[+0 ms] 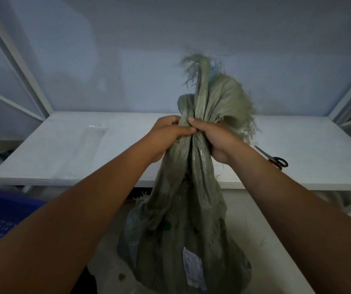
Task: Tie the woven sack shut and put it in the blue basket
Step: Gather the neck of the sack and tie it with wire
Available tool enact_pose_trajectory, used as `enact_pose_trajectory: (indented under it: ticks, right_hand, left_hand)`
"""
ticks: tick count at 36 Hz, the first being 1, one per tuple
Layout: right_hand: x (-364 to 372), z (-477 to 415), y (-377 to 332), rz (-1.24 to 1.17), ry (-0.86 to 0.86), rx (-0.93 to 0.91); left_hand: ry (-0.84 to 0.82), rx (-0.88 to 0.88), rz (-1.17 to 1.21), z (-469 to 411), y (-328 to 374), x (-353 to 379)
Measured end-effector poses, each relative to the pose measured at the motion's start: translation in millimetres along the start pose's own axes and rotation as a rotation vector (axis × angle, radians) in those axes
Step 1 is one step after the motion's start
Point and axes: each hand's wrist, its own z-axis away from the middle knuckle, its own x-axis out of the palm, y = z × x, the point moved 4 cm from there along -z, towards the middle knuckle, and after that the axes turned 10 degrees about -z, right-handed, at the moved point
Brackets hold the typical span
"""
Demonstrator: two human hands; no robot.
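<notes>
The woven sack (pixel 183 240) runs off the bottom edge, so its base can't be seen, and whatever's inside is hidden apart from a small green spot showing through. The frayed top is motion-blurred. Fingers of the left hand (pixel 168 132) and right hand (pixel 210 139) disappear into the bunched neck, so whether there's a knot can't be told. The blue basket (pixel 2 219) is cropped at the left edge and partly behind the forearm. The scissors (pixel 273 159) are tiny, with the forearm in front of part of them.

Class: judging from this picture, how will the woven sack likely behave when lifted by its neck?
Probably floppy: the woven sack creases and drapes below both hands' grip. Likely bottom-heavy, since its base bulges. The frayed top may shed strands.
</notes>
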Motion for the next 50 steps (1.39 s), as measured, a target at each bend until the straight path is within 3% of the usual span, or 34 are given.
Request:
enact_pose_trajectory:
  ticks: [5, 9, 13, 17, 19, 21, 23, 25, 27, 30, 34, 38, 41, 47, 50]
  right_hand:
    - [-2, 4, -7, -0.133, 0.058, -0.028]
    - [7, 6, 2, -0.158, 0.045, 0.024]
    - [14, 5, 11, -0.203, 0.01, 0.09]
    - [0, -8, 25, -0.206, 0.098, 0.103]
    - [-6, -16, 32, -0.218, 0.163, 0.088]
    - [-8, -22, 38, -0.231, 0.238, 0.08]
    - [-7, -27, 42, -0.274, 0.279, 0.065]
    - [-6, -33, 44, -0.3, 0.303, 0.044]
    - [-5, -37, 48, -0.308, 0.316, 0.034]
    - [1, -42, 53, -0.299, 0.316, 0.042]
    - [9, -45, 59, -0.269, 0.313, 0.048]
    - [16, -49, 63, -0.222, 0.303, 0.057]
    - [20, -51, 64, -0.188, 0.283, 0.065]
    - [24, -50, 65, -0.072, 0.276, 0.076]
    - [26, -45, 61, -0.044, 0.254, 0.092]
  left_hand:
    - [0.186, -0.042, 0.125, 0, -2, -13]
    - [0.086, -0.035, 0.059, -1, -3, -3]
    - [-0.001, 0.061, -0.224, -5, -10, 11]
    - [-0.176, 0.322, -0.85, -5, -25, 14]
    - [-0.158, 0.382, -0.851, -2, -23, 7]
    - [-0.015, 0.385, -0.878, -6, -23, -11]
    - [0.201, 0.284, -1.062, -21, -33, -42]
    - [0.38, -0.046, -1.23, -31, -62, -87]
    - [0.419, -0.359, -1.276, -23, -100, -126]
    - [0.408, -0.523, -1.235, -7, -149, -156]
    - [0.454, -0.575, -1.076, -17, -164, -158]
    - [0.456, -0.615, -1.068, -30, -162, -156]
    - [0.388, -0.565, -1.188, -32, -162, -153]
    - [0.086, -0.497, -1.624, -32, -159, -125]
    - [-0.015, -0.422, -1.703, -33, -159, -118]
